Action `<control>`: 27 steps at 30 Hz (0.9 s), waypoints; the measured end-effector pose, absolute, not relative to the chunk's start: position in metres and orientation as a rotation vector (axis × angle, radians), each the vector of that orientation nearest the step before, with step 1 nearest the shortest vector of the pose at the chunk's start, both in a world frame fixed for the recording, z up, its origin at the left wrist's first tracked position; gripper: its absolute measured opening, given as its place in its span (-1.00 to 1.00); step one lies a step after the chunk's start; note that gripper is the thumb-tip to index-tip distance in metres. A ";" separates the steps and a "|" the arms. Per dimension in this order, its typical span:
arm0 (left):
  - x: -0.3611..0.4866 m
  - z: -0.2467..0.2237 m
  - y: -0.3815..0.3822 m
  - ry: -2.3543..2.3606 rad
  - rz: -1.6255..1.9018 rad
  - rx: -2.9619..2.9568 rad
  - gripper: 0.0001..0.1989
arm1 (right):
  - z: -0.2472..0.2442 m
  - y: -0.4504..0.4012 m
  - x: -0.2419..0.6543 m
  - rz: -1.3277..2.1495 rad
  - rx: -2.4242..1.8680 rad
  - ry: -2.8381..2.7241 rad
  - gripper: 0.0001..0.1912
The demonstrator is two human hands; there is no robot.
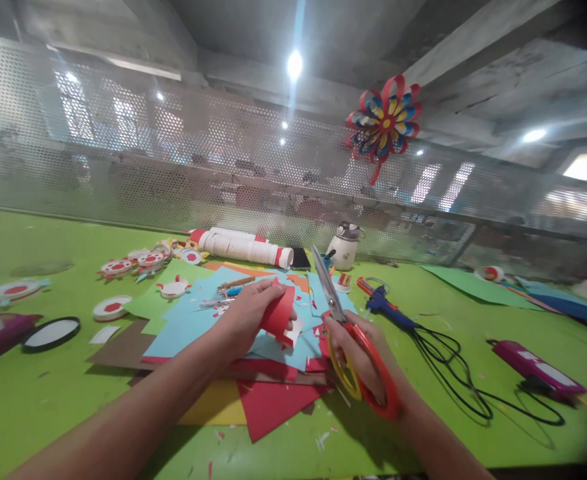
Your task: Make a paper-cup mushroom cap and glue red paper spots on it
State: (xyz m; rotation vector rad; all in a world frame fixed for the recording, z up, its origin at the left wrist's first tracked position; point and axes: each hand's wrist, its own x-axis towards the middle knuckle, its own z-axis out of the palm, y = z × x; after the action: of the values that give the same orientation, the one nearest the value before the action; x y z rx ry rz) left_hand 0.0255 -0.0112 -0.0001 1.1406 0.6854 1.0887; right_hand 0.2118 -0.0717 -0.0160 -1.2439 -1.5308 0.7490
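My left hand (256,310) is closed on a piece of red paper (279,313), its fingers partly behind the sheet. My right hand (360,347) grips scissors (388,377) with red and yellow handles, the blades pointing up and away. The blades look nearly together and are apart from the red paper. Beneath both hands lies a pile of coloured sheets, with light blue paper (178,333) on top and a dark red sheet (268,407) toward me. Small red scraps are scattered on the pile beside my right hand.
White and red paper discs (113,307) lie at the left near a black-rimmed round thing (50,333). A rolled white tube (238,248) and a white bottle (344,247) stand behind. At right are a blue glue gun (390,303), its black cord and a purple device (536,367).
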 end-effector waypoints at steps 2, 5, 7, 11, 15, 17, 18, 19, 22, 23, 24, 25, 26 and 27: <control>0.023 -0.001 -0.012 0.657 0.941 1.243 -0.77 | -0.014 -0.071 0.216 0.850 -1.175 -1.503 -0.64; 0.021 -0.002 -0.018 0.652 0.747 1.353 -0.75 | -0.014 -0.072 0.221 0.940 -1.029 -1.480 -0.64; 0.022 -0.002 -0.023 0.639 0.638 1.413 -0.74 | -0.013 -0.074 0.222 0.976 -0.975 -1.508 -0.66; 0.028 -0.001 -0.033 0.610 0.467 1.414 -0.76 | -0.011 -0.080 0.221 1.082 -0.950 -1.606 -0.69; 0.032 -0.001 -0.037 0.624 0.478 1.474 -0.75 | -0.011 -0.082 0.221 1.145 -0.922 -1.661 -0.77; 0.032 -0.001 -0.037 0.644 0.466 1.478 -0.74 | -0.013 -0.080 0.221 1.209 -0.909 -1.607 -0.75; 0.031 -0.001 -0.037 0.656 0.450 1.477 -0.73 | -0.014 -0.079 0.221 1.244 -0.908 -1.557 -0.73; 0.030 0.000 -0.037 0.670 0.430 1.477 -0.72 | -0.015 -0.078 0.221 1.276 -0.908 -1.500 -0.71; 0.029 -0.001 -0.038 0.677 0.401 1.513 -0.70 | -0.017 -0.076 0.220 1.351 -0.899 -1.371 -0.67; 0.029 -0.002 -0.037 0.681 0.406 1.533 -0.70 | -0.018 -0.076 0.220 1.366 -0.896 -1.358 -0.66; 0.029 -0.003 -0.037 0.686 0.423 1.554 -0.70 | -0.018 -0.077 0.219 1.372 -0.894 -1.360 -0.66; 0.029 -0.004 -0.036 0.688 0.444 1.573 -0.71 | -0.018 -0.077 0.218 1.369 -0.896 -1.368 -0.67; 0.029 -0.006 -0.035 0.688 0.458 1.591 -0.71 | -0.018 -0.077 0.218 1.360 -0.901 -1.377 -0.67; 0.029 -0.007 -0.034 0.687 0.456 1.610 -0.72 | -0.018 -0.077 0.218 1.352 -0.908 -1.383 -0.66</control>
State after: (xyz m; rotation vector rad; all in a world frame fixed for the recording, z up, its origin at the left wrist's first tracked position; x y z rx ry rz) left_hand 0.0286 -0.0343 -0.0069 1.6099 0.6867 0.4561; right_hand 0.2175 -0.0774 -0.0180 -0.9083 -1.3833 1.3521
